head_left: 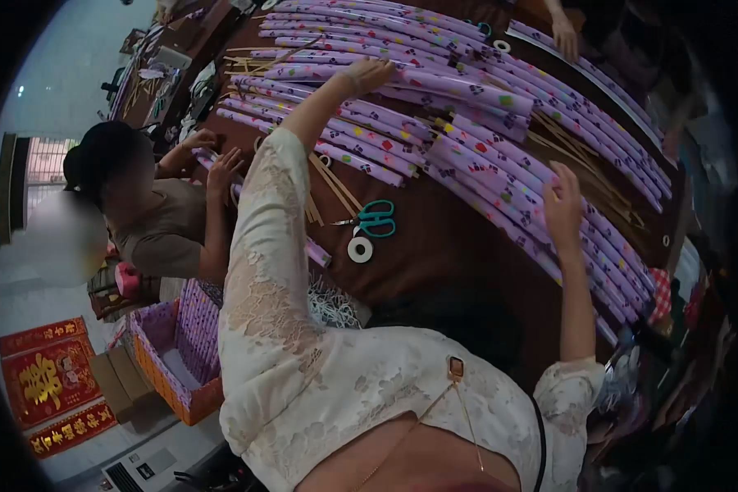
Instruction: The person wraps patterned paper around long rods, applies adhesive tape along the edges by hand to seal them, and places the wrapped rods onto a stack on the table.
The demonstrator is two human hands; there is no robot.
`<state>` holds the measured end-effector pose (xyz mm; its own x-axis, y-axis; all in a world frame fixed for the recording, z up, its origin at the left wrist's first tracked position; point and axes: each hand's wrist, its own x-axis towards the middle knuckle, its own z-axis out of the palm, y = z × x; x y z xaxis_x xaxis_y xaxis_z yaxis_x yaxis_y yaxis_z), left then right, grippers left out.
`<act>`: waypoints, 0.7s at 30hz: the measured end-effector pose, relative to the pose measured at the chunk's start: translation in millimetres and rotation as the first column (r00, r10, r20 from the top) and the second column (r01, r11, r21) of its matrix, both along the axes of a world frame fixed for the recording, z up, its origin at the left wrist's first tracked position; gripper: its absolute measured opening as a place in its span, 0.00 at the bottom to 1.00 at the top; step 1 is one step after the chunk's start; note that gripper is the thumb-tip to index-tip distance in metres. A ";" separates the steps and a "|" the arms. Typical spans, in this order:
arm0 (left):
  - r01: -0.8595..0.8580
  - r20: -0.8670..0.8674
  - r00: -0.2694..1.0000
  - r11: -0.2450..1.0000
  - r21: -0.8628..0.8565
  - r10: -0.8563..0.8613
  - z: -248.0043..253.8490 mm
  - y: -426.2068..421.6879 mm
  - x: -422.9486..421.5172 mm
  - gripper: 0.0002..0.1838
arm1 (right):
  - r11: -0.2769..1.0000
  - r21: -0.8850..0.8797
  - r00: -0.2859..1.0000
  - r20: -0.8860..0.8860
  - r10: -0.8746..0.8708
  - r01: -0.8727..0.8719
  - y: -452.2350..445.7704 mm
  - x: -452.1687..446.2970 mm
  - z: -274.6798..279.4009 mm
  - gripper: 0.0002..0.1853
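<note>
My left hand reaches to the far side of the table, its fingers curled on a loosely rolled purple printed sheet. The sheet flares wider toward its right end. My right hand is over a row of purple printed rolls at the right, fingers bent and apart, with nothing visible in it. Between my arms lie teal-handled scissors, a roll of white tape and thin wooden strips.
More purple rolls cover the far side of the brown table. A co-worker at the left handles a purple roll. Another person's hand is at the far right. An orange basket with purple lining stands at lower left.
</note>
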<state>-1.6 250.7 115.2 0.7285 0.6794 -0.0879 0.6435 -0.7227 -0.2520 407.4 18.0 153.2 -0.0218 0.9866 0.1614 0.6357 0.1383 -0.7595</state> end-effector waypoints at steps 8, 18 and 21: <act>-0.075 -0.293 0.956 0.982 -0.173 0.022 7.8 -14.7 51.2 0.20 | 0.992 0.118 0.996 0.068 -0.063 0.054 -14.9 -13.4 -19.7 0.18; -0.152 0.361 0.932 0.882 0.445 -0.021 205.8 8.1 5.5 0.18 | 0.907 0.421 0.997 -0.050 0.053 -0.027 -1.2 -61.1 44.2 0.18; -0.157 0.162 0.985 0.690 0.707 0.058 301.1 -25.3 -31.2 0.16 | 0.724 0.676 0.977 -0.025 0.213 -0.140 -5.2 -93.0 89.3 0.18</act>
<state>-32.8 225.4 416.3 0.6174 0.5744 0.5375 0.7650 -0.2790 -0.5805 314.4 12.8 242.5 -0.1336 0.6033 0.7862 0.4785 0.7340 -0.4819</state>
